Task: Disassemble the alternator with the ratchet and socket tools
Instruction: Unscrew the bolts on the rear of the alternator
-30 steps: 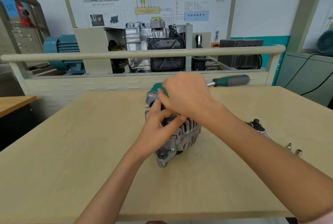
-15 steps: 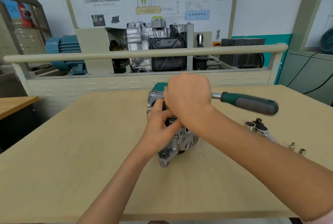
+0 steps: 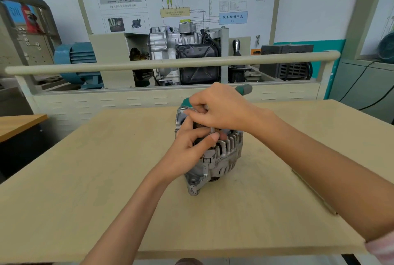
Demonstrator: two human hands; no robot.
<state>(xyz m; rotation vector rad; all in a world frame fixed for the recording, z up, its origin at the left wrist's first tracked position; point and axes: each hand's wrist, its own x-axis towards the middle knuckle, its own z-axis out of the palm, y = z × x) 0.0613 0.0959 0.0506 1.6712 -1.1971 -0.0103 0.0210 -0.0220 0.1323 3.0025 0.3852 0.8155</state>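
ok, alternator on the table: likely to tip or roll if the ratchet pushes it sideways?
Probably. The alternator stands on a narrow mounting lug, rounded finned body above, so it looks tippy. The left hand steadies it. Cast metal housing suggests it is heavy and stiff for its size.

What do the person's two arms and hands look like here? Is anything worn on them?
Both forearms are bare, and neither the left hand nor the right hand shows a glove, ring or watch. The only clothing in view is a light pinkish sleeve edge on the right arm at the lower right corner. The left arm leaves the frame before any sleeve appears.
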